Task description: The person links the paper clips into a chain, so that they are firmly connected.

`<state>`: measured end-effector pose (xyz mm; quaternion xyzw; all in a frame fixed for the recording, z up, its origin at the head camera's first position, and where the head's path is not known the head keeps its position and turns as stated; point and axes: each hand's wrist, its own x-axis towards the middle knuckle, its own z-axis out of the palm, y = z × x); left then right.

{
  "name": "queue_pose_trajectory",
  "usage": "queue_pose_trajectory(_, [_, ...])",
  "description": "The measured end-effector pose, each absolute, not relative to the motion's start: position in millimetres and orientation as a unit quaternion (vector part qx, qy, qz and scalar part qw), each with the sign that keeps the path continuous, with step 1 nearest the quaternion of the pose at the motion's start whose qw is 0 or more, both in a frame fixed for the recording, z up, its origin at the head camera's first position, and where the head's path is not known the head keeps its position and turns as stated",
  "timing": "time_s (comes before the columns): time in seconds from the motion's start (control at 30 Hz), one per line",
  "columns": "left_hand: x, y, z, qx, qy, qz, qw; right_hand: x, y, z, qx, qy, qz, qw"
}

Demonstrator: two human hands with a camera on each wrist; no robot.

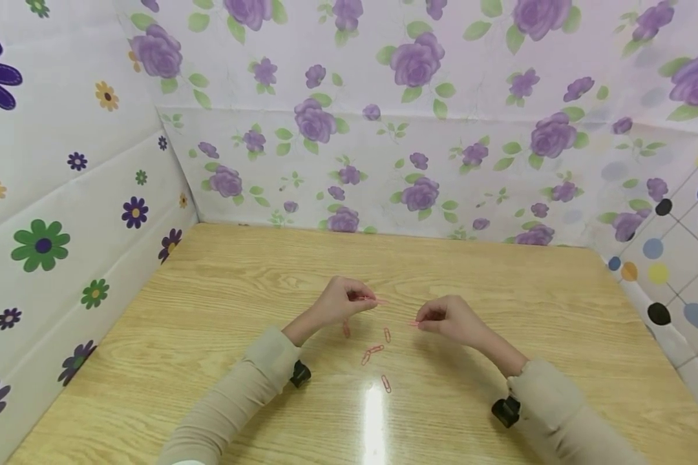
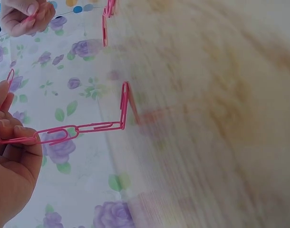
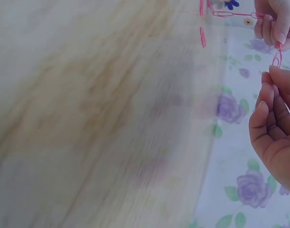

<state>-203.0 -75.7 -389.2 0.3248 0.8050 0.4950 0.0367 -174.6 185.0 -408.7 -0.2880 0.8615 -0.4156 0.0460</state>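
My left hand (image 1: 342,300) pinches a chain of pink paper clips (image 2: 103,126) between thumb and fingers. The chain runs out from under the fingers and bends down to the tabletop, its lower links (image 1: 346,329) showing below the wrist in the head view. One end clip (image 1: 382,301) sticks out past the left fingertips toward the right. Across a small gap, my right hand (image 1: 450,320) pinches a single pink paper clip (image 1: 414,323), mostly covered by the fingertips. In the left wrist view only a bit of pink shows in the right hand (image 2: 28,16).
Several loose pink paper clips (image 1: 386,383) lie on the wood-grain table (image 1: 256,265) between and in front of the hands. Flowered cloth (image 1: 372,174) stands behind the table, with patterned sheets at both sides. A black wrist camera (image 1: 506,411) sits under each sleeve.
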Motion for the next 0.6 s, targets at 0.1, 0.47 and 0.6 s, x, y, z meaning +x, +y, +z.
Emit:
queue_pose_trajectory(0.1, [-195.1, -75.3, -377.4, 0.338, 0.8, 0.494, 0.037, -176.1, 181.4, -406.6, -0.27, 0.867, -0.417, 0.041])
queue_pose_trajectory(0.47, [-193.3, -74.5, -374.7, 0.342, 0.797, 0.495, 0.038, -181.7, 169.3, -399.8, -0.227, 0.87, -0.436, 0.028])
queue_pose_trajectory(0.6, [-193.8, -74.1, -374.3, 0.34, 0.798, 0.496, 0.04, -183.9, 165.6, -398.5, -0.221, 0.867, -0.446, 0.023])
